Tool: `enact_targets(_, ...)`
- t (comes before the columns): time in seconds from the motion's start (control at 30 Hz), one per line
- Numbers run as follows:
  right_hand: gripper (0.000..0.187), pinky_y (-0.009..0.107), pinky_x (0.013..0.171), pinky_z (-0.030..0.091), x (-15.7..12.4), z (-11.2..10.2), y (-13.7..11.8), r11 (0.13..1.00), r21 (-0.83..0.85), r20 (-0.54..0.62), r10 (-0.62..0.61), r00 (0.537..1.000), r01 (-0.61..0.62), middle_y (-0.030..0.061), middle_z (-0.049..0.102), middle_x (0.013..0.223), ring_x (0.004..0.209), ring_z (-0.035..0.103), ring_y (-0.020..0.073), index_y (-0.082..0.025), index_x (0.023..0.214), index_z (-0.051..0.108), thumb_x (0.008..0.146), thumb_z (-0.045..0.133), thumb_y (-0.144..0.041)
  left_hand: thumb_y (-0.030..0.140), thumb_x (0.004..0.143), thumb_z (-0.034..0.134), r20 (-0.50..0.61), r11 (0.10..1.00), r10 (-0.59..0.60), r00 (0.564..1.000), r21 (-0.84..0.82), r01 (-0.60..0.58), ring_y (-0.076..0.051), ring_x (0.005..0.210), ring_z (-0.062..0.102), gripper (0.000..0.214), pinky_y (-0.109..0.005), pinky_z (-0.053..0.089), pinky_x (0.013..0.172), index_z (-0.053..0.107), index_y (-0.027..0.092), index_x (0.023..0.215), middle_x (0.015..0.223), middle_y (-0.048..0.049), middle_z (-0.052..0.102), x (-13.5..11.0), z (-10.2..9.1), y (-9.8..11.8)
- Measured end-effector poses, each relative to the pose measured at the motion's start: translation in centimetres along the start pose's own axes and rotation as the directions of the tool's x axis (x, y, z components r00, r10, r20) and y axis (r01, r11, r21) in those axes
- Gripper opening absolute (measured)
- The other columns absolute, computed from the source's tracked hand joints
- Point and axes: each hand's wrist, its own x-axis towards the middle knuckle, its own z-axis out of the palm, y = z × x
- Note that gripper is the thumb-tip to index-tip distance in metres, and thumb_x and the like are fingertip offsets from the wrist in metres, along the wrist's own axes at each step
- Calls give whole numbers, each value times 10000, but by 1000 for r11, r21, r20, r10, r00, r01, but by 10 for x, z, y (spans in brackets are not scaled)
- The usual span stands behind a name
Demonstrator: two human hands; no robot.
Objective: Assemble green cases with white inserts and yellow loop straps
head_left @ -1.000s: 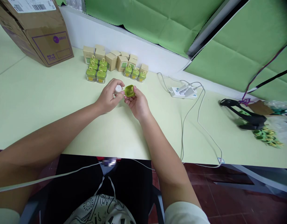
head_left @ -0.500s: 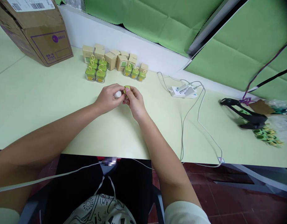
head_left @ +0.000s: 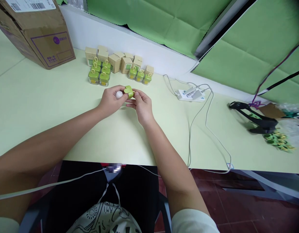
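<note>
My left hand (head_left: 110, 100) is closed around a small rounded white piece (head_left: 119, 94), in front of the jar rows. A green lid (head_left: 128, 92) shows between my two hands, against the left fingertips. Whether lid and white piece are joined is hidden. The fingertips of my right hand (head_left: 143, 106) pinch the lid's right side, where a bit of its pale loop shows; its lower fingers are extended. Beyond my hands stand several small clear jars with green lids and loops, one group at the left (head_left: 104, 78) and a row at the right (head_left: 139, 76).
Small tan cartons (head_left: 126, 65) line the wall behind the jars. A large cardboard box (head_left: 51, 48) stands at the left back. To the right lie a white power strip (head_left: 190, 95) with trailing cables, a black stand-like object (head_left: 256, 121) and green pieces (head_left: 278, 141).
The green lid has turned and now shows more fully between my hands. My right fingers have shifted slightly right and loosened around it, while the left hand has moved slightly left.
</note>
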Motion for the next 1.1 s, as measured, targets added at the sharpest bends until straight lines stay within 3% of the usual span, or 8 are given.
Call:
enact_targets(0.17, 419, 320, 808, 674, 1, -4, -2, 995, -64, -44, -77, 996, 74, 20, 809, 1035, 886, 792, 160, -274, 1067, 772, 891, 866, -643, 442, 898, 715, -5, 996, -28, 1000, -83, 28, -179, 838, 712, 231, -318, 600, 811, 719, 212, 878, 873, -34, 761, 5, 0, -6)
enact_targets(0.4, 295, 309, 771, 617, 2, -9, -5, 984, -123, -41, -134, 990, 128, 11, 814, 982, 845, 727, 151, -271, 1003, 807, 882, 864, -534, 456, 863, 767, 38, 992, -41, 998, -119, 45, -174, 774, 705, 250, -305, 577, 720, 770, 210, 821, 797, -23, 760, 6, -2, -7)
enact_targets(0.87, 292, 378, 907, 669, 1, -14, -11, 964, -173, 59, -195, 979, 203, 11, 829, 947, 865, 715, 171, -274, 936, 866, 861, 875, -556, 620, 789, 901, 51, 994, -49, 997, -94, 54, -192, 771, 722, 432, -323, 595, 713, 802, 201, 808, 812, -40, 798, 7, -4, -11)
enact_targets(1.1, 258, 357, 877, 652, 1, -17, -14, 968, -176, 86, -168, 982, 181, 20, 852, 969, 876, 719, 165, -259, 955, 892, 844, 878, -492, 559, 751, 931, 57, 989, -92, 994, -114, 98, -160, 707, 671, 396, -289, 535, 638, 809, 184, 776, 762, -29, 763, 9, -8, -7)
